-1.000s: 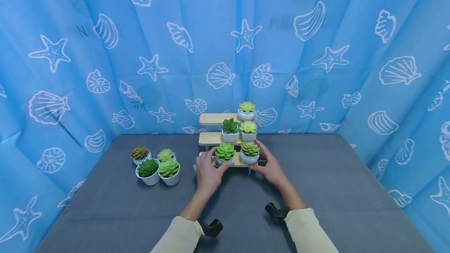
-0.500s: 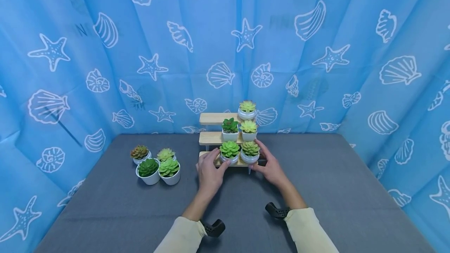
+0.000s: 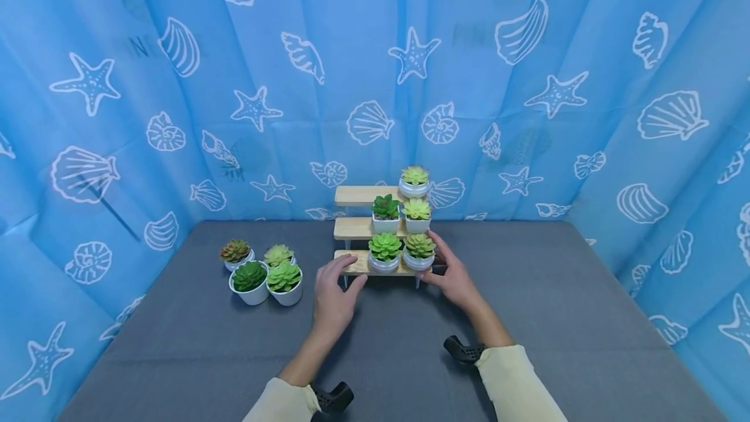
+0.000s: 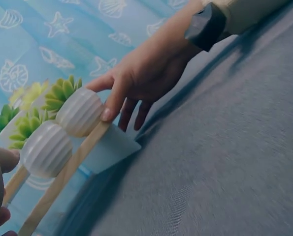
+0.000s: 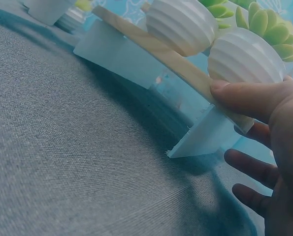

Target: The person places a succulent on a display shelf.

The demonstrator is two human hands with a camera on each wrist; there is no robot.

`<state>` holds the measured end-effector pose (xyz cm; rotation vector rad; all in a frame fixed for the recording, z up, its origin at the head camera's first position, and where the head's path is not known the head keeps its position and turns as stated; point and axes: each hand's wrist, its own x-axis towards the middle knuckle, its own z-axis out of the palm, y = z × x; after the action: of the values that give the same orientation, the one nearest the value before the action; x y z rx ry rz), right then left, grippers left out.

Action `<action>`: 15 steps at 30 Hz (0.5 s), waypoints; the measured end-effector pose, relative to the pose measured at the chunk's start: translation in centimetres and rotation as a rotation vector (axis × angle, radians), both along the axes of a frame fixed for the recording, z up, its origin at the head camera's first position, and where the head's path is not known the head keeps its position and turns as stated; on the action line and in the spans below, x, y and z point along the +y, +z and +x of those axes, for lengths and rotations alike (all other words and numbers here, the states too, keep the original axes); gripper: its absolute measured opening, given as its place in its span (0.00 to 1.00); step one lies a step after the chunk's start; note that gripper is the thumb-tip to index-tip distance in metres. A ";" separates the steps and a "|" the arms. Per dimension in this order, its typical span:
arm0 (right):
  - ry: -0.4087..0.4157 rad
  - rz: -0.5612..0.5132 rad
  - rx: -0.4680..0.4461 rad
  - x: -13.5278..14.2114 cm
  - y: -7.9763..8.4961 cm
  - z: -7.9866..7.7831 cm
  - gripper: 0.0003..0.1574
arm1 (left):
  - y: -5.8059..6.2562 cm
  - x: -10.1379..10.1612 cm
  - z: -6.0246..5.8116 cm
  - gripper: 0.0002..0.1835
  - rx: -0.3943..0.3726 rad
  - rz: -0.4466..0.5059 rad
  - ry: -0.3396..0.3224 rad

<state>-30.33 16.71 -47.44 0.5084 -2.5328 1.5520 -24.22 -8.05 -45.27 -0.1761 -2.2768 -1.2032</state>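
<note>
A three-tier wooden plant stand (image 3: 347, 229) bears several small potted succulents. On its bottom board, a bright green succulent in a white ribbed pot (image 3: 385, 251) sits beside a duller green potted succulent (image 3: 419, 251). My left hand (image 3: 334, 297) is off the pots, thumb and fingers spread at the board's left end. At the right end, my right hand (image 3: 456, 284) grips the bottom board, its thumb (image 5: 237, 96) on the front edge close under the right pot. Its index finger reaches behind that pot, partly hidden by it.
Several potted succulents stand grouped on the left of the grey-covered table (image 3: 193, 337), among them a dark green one (image 3: 249, 282) and a reddish-brown one (image 3: 236, 251). A blue curtain (image 3: 328, 116) with shell prints hangs behind the table and along its sides.
My left hand slid the bright green succulent right, up beside its neighbour, then let go and drew back to the left. The right hand stays in place at the stand's right end.
</note>
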 end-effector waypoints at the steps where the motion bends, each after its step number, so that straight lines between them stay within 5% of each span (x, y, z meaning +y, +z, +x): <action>1: 0.005 0.002 0.000 0.0 0.0 0.0 0.52 | 0.0 -0.3 0.3 0.20 -0.001 0.004 -0.007; 8: 0.028 -0.006 0.009 -0.2 0.2 0.1 0.52 | -0.3 -2.9 2.4 0.18 0.008 -0.018 -0.082; 15: 0.064 -0.089 0.010 -0.7 2.5 1.6 0.52 | -0.3 -6.0 4.1 0.17 -0.029 -0.016 -0.126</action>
<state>-28.71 15.99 -44.94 0.5895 -2.4496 1.6706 -20.12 -14.02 -45.61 -0.3147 -2.3301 -1.2589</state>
